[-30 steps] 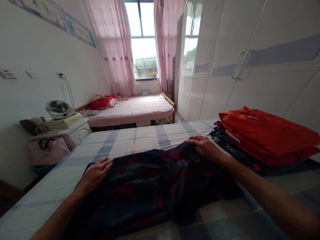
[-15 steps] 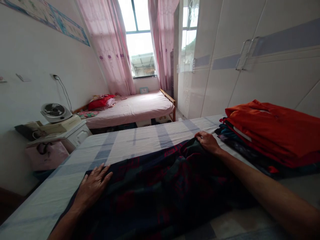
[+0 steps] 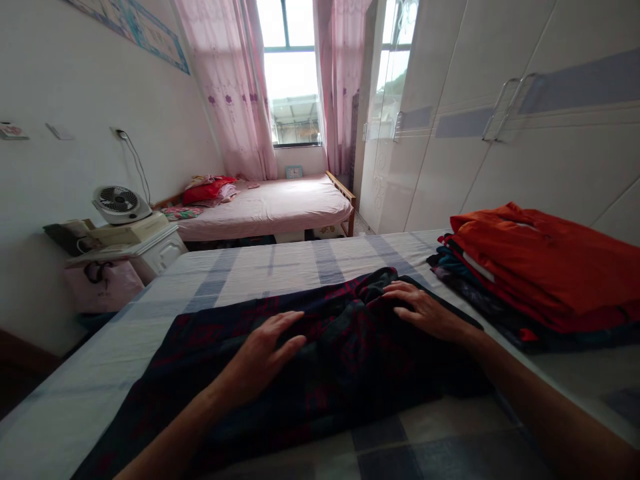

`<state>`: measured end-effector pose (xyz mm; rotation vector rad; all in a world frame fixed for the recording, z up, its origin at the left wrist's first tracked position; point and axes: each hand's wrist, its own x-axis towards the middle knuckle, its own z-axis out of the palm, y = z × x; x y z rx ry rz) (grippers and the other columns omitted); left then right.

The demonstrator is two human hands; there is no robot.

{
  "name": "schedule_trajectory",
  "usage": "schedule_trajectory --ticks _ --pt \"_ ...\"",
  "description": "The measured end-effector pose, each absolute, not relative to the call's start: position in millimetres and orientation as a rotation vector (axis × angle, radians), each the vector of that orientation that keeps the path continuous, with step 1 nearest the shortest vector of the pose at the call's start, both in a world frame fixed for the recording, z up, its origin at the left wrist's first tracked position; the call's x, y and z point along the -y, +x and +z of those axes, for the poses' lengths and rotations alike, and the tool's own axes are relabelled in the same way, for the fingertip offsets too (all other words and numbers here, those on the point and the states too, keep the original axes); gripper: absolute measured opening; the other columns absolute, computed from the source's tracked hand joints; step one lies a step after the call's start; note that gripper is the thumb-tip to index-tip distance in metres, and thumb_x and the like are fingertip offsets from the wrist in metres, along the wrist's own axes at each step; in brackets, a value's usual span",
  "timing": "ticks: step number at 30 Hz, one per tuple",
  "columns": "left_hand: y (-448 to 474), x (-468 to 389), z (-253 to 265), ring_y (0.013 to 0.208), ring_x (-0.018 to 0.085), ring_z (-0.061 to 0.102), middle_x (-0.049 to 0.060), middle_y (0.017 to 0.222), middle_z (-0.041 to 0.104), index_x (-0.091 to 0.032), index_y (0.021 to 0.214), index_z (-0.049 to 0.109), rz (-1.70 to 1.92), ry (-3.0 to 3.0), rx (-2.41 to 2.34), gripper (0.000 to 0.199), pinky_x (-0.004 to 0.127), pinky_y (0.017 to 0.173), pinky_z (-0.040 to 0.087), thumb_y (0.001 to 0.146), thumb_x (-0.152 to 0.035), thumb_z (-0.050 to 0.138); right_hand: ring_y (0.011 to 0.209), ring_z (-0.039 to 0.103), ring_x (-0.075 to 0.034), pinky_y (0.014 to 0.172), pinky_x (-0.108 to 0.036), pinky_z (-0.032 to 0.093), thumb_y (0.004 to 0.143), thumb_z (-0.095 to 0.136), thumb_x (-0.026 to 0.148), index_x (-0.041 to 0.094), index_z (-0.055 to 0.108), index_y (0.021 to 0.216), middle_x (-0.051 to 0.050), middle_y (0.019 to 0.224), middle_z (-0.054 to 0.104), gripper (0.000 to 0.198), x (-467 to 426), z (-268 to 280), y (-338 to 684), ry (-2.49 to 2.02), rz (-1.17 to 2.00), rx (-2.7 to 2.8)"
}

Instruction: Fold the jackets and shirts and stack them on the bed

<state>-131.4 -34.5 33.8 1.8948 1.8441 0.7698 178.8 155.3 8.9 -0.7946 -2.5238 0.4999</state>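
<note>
A dark garment point(image 3: 240, 373) with a red and green checked pattern lies spread across the bed, bunched and wrinkled near its upper right part. Its exact kind is unclear. My left hand point(image 3: 270, 350) is over the middle of the cloth, fingers stretched out and thumb apart. At the bunched part, my right hand point(image 3: 415, 308) rests on the fabric with fingers extended and slightly spread. Neither hand visibly grips the cloth. To the right sits a stack of folded clothes with an orange garment point(image 3: 540, 260) on top.
The garment lies on a bed with a white and blue striped sheet point(image 3: 265, 267). Beyond it stands a second bed with a pink sheet point(image 3: 280, 207). A white wardrobe point(image 3: 450, 160) lines the right side. At left, a fan point(image 3: 120, 203) stands above a pink bag point(image 3: 105, 287).
My left hand has moved right, from the garment's left edge to its middle. My right hand has let go of the upper edge and come slightly nearer. The view has shifted a little.
</note>
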Motion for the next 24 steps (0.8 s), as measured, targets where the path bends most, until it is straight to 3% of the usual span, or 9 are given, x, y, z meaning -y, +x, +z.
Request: schedule_trajectory --ticks 3,5,7,9,12,16,19,21,24 --pt "-83 14 32 0.121 0.026 0.05 0.011 0.134 0.053 -0.02 0.14 0.04 0.817 1.848 -1.705 0.072 0.04 0.102 0.039 0.076 -0.044 0.063 0.122 0.048 -0.024 0.105 -0.045 0.036 0.076 0.055 0.017 0.021 0.067 0.089 -0.006 0.118 0.063 0.018 -152 -2 182 -0.773 0.477 2.491" --pt "-64 1 30 0.105 0.026 0.058 0.01 0.112 0.066 -0.015 0.139 0.04 0.755 1.825 -1.758 0.077 0.04 0.093 0.044 0.07 -0.034 0.069 0.121 0.049 -0.023 0.105 -0.046 0.036 0.078 0.054 0.016 0.022 0.066 0.085 -0.005 0.115 0.065 0.015 -150 -3 185 -0.741 0.464 2.465" --pt "-51 -3 31 0.086 0.021 0.06 0.004 0.084 0.068 -0.016 0.123 0.058 0.704 1.869 -1.767 0.052 0.035 0.082 0.046 0.071 -0.021 0.063 0.121 0.049 -0.022 0.105 -0.045 0.037 0.081 0.053 0.017 0.023 0.065 0.089 -0.004 0.113 0.066 0.016 -145 2 188 -0.71 0.456 2.452" --pt "-44 3 38 0.074 0.015 0.057 0.001 0.074 0.063 -0.018 0.094 0.07 0.749 1.962 -1.647 0.029 0.027 0.072 0.044 0.072 -0.01 0.053 0.121 0.049 -0.022 0.105 -0.044 0.037 0.083 0.052 0.018 0.024 0.064 0.089 -0.003 0.111 0.067 0.016 -139 10 193 -0.701 0.442 2.441" --pt "-38 27 51 0.063 0.009 0.052 0.0 0.073 0.058 -0.019 0.076 0.069 0.836 2.03 -1.397 0.027 0.021 0.058 0.04 0.072 -0.004 0.047 0.121 0.049 -0.021 0.104 -0.043 0.037 0.081 0.05 0.015 0.024 0.064 0.085 -0.002 0.109 0.067 0.017 -132 14 201 -0.715 0.421 2.459" --pt "-40 43 52 0.077 0.013 0.057 0.006 0.098 0.06 -0.02 0.097 0.067 0.99 1.914 -1.571 0.023 0.024 0.066 0.045 0.078 -0.016 0.054 0.116 0.052 -0.022 0.101 -0.042 0.04 0.074 0.051 0.008 0.022 0.064 0.09 -0.005 0.114 0.064 0.025 -136 -2 205 -0.771 0.386 2.496" --pt "-45 30 37 0.096 0.022 0.058 0.013 0.121 0.056 -0.018 0.126 0.053 0.972 1.786 -1.84 0.053 0.033 0.08 0.046 0.077 -0.036 0.062 0.114 0.054 -0.022 0.098 -0.041 0.043 0.074 0.052 0.009 0.021 0.063 0.099 -0.007 0.119 0.061 0.031 -141 -18 205 -0.806 0.385 2.466" --pt "-46 19 27 0.094 0.023 0.06 0.012 0.108 0.063 -0.014 0.132 0.047 0.837 1.728 -1.892 0.065 0.035 0.081 0.045 0.074 -0.039 0.064 0.113 0.055 -0.022 0.098 -0.041 0.043 0.076 0.053 0.012 0.021 0.064 0.1 -0.007 0.118 0.062 0.027 -142 -23 204 -0.814 0.384 2.453" --pt "-41 10 21 0.074 0.019 0.061 0.004 0.078 0.067 -0.016 0.112 0.062 0.687 1.724 -1.835 0.039 0.031 0.069 0.045 0.076 -0.027 0.059 0.112 0.056 -0.022 0.097 -0.041 0.043 0.082 0.051 0.016 0.021 0.065 0.095 -0.006 0.113 0.064 0.02 -142 -25 204 -0.815 0.375 2.432"
